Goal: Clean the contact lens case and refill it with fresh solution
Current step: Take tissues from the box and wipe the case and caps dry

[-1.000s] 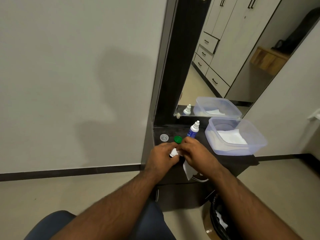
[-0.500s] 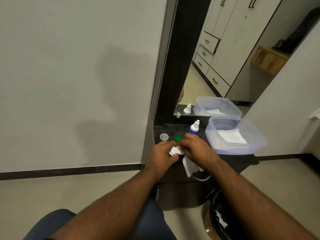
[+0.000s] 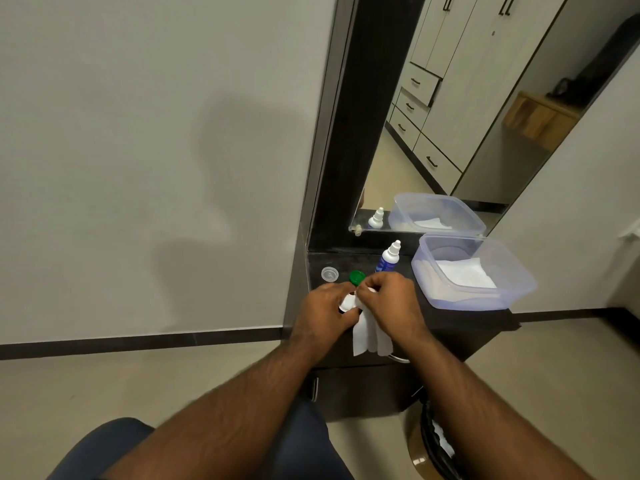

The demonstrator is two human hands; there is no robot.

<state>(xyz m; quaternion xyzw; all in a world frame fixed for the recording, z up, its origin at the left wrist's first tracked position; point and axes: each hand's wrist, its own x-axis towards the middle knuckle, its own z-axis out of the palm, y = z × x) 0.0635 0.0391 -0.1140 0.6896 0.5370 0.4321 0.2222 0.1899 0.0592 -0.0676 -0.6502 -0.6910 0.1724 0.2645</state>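
Note:
My left hand [image 3: 325, 315] grips the white contact lens case [image 3: 347, 302] over the front of the dark dresser top [image 3: 460, 318]. My right hand [image 3: 389, 304] pinches a white tissue [image 3: 370, 336] against the case; the tissue hangs down below both hands. The case is mostly hidden by fingers. A green cap [image 3: 356, 277] and a clear cap [image 3: 329, 274] lie on the top just behind my hands. The blue-and-white solution bottle [image 3: 388, 258] stands upright behind my right hand.
A clear plastic box [image 3: 512, 289] holding white tissues sits at the right of the dresser top. A mirror [image 3: 450, 116] rises behind it. A bin with a black liner [image 3: 433, 445] stands on the floor at lower right. My knee is at the bottom.
Both hands stay together on the case. The hanging tissue has shifted slightly between my hands as my right fingers worked at the case.

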